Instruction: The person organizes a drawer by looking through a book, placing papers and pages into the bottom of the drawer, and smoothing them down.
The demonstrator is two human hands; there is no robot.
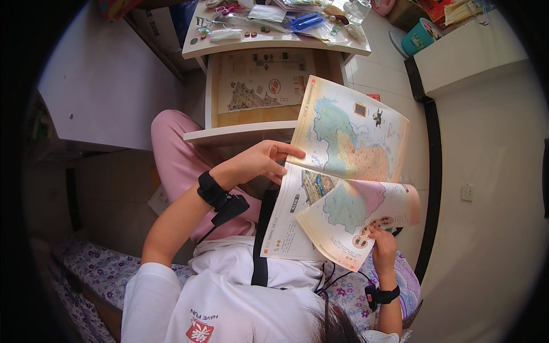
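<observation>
An illustrated paper book with coloured maps (364, 128) lies spread over my lap, turned sideways in the view. My left hand (268, 160) grips its left edge near the fold, with the index finger on the upper page and the thumb by the lower one. At the right, my right hand (383, 248) pinches the edge of a lifted, curled page (349, 214). That leaf bears a green and pink map and round pictures. Beneath it, part of a printed page (283, 227) shows text and a small street map. Fingers under the book are hidden.
Ahead is a pulled-out drawer (240, 130) lined with printed paper. The white tabletop (279, 43) above holds scissors (227, 8), a blue plastic packet (308, 21) and small items. A wooden cabinet (116, 85) stands left, a wall with a socket (467, 193) right.
</observation>
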